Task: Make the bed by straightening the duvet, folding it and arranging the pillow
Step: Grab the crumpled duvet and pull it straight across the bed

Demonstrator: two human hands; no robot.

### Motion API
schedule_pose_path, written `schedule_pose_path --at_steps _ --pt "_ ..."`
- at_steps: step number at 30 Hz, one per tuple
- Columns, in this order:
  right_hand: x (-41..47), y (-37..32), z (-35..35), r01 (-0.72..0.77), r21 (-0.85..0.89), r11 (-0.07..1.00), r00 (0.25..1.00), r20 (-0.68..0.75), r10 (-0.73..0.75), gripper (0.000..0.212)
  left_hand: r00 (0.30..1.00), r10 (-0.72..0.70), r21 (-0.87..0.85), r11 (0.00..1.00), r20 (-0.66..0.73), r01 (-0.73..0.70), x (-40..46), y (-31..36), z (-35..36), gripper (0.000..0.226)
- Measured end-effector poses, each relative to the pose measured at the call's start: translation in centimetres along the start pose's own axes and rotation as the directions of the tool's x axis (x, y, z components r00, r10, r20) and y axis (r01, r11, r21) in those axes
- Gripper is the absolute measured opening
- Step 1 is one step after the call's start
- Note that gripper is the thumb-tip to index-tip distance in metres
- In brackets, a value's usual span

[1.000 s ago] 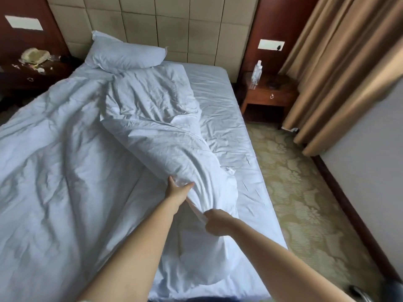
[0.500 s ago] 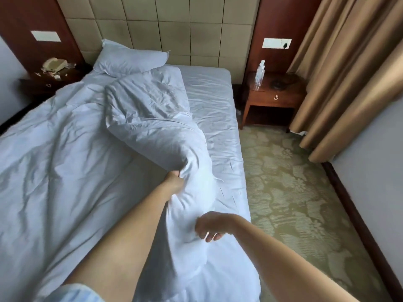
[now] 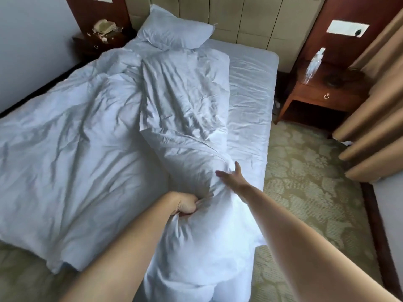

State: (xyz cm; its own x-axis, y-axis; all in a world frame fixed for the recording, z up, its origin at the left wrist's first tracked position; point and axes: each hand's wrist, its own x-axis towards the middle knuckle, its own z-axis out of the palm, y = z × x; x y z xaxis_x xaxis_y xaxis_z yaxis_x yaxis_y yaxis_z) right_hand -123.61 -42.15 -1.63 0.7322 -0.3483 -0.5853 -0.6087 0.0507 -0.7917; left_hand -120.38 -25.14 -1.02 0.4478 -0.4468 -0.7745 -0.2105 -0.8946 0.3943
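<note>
Far left: nightstand (image 3: pixel 98 43) with clutter on top, against the wall. Duvet (image 3: pixel 87 138) lies spread and wrinkled over the left part of the bed, its near corner hanging past the foot end. 1 pillow (image 3: pixel 174 29) sits at the head, against the headboard (image 3: pixel 250 18).

Centre: the duvet's right side is doubled back on itself into a long bunched ridge. Its long axis runs from the pillow down toward the foot of the bed, ending at the hands. Left hand (image 3: pixel 185 207) is a fist, gripping a gather of fabric at the ridge's near end. Right hand (image 3: pixel 232 179) is spread wide, fingers straight, palm against the ridge just beyond the left hand; it holds nothing.

Right: bare sheet (image 3: pixel 248 101) exposed beside the ridge. Second nightstand (image 3: pixel 322 94) carries a bottle (image 3: pixel 314 64); curtain (image 3: pixel 375 105) beyond.

Judgement: straightening in hand, folding not begun. The ridge needs carrying rightward over the bare sheet; the right hand is nearer that side.
</note>
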Motion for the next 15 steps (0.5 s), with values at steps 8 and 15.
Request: schedule_pose_path --at_steps 8,15 --pt "2.7 2.1 3.0 -0.171 -0.311 0.935 0.973 0.093 0.209 0.102 0.985 -0.082 0.07 0.995 0.152 0.072 1.8 -3.4 -0.6 0.057" --pt "5.1 0.7 1.0 0.0 -0.577 0.816 0.997 0.067 0.048 0.066 0.989 -0.124 -0.107 0.985 0.083 0.133 0.7 -0.6 0.1 0.052"
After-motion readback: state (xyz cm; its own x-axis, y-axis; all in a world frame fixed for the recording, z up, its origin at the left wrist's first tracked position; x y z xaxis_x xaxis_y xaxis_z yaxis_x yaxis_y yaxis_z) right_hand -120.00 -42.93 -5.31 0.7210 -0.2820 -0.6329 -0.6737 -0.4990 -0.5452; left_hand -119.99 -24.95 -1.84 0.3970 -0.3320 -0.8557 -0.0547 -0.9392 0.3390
